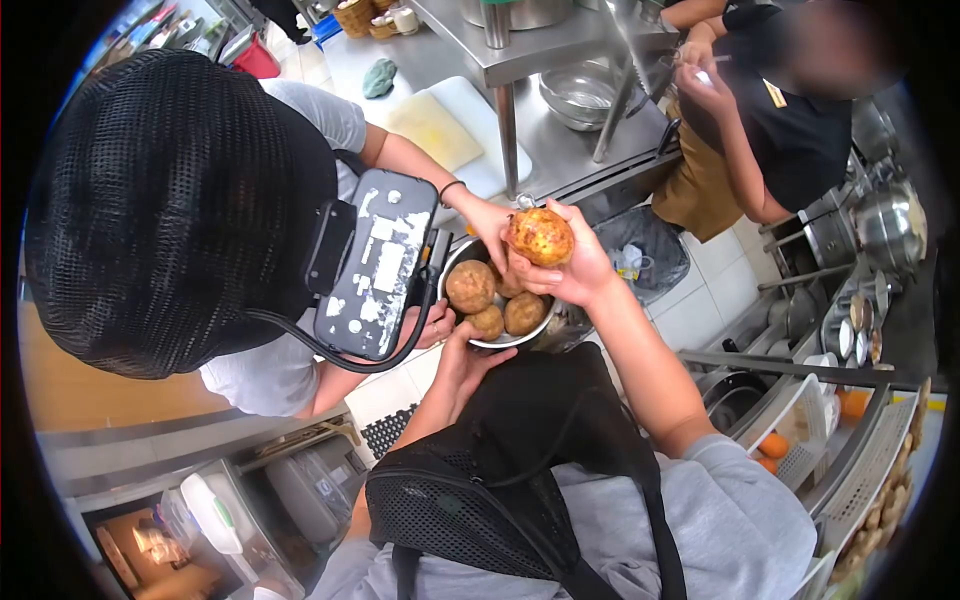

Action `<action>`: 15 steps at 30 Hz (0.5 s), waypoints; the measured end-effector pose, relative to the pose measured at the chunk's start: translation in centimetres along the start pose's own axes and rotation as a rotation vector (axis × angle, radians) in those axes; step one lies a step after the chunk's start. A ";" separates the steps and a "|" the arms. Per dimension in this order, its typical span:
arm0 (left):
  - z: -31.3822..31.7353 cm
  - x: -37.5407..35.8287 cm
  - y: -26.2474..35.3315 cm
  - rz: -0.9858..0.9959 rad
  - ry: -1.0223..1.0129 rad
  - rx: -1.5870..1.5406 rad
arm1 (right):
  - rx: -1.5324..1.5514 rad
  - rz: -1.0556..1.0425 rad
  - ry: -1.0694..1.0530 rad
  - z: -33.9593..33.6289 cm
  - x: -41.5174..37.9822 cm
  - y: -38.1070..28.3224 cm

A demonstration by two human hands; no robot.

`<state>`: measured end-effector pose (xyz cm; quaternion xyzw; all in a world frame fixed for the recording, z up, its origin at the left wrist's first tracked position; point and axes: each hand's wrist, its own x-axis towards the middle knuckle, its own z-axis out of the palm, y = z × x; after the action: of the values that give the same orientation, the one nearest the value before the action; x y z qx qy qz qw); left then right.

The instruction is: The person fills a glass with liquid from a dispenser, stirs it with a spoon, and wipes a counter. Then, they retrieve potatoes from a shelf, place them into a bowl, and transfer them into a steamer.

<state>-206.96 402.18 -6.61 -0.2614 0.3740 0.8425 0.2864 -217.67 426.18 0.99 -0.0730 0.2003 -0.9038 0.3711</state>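
Note:
My right hand (pixel 570 258) grips a round potato (pixel 541 237) with shiny, mottled golden-brown skin, held up over a metal bowl (pixel 548 318). Several more brown potatoes (pixel 470 287) lie in the bowl, their skins dull and rough. At the near side of the bowl, my left hand (pixel 468 372) holds its rim, fingers partly hidden beneath. A co-worker's hand (pixel 487 222) reaches in from the left, fingertips right beside the raised potato. That person's other hand (pixel 434 324) is at the bowl's left edge.
The co-worker's black mesh cap (pixel 180 215) and head-worn device (pixel 378 265) fill the left. A steel counter with cutting boards (pixel 490 125) stands ahead. Another person (pixel 775 110) works at far right. Beside me on the right is a rack with baskets (pixel 785 425); a bin bag (pixel 650 250) hangs ahead.

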 end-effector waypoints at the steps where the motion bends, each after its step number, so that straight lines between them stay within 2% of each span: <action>1: 0.3 -0.2 0.1 -0.003 -0.001 0.001 | -0.012 0.003 0.039 -0.2 -0.4 0.0; 6: 0.5 -0.1 0.2 -0.028 -0.004 0.045 | 0.013 0.024 0.110 -0.6 -1.7 0.4; 12: 0.4 0.1 -0.3 -0.039 0.020 0.123 | 0.061 0.063 0.015 -1.5 -2.3 0.7; 14: 0.4 0.3 -0.2 -0.043 -0.044 0.180 | 0.091 0.069 -0.012 -1.2 -2.3 0.5; 15: 0.5 0.4 -0.2 -0.044 -0.037 0.206 | 0.068 0.010 0.084 -0.8 -2.6 0.5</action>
<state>-207.23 402.75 -6.64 -0.2232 0.4475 0.7977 0.3369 -215.70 427.96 0.13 -0.0215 0.1854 -0.9104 0.3692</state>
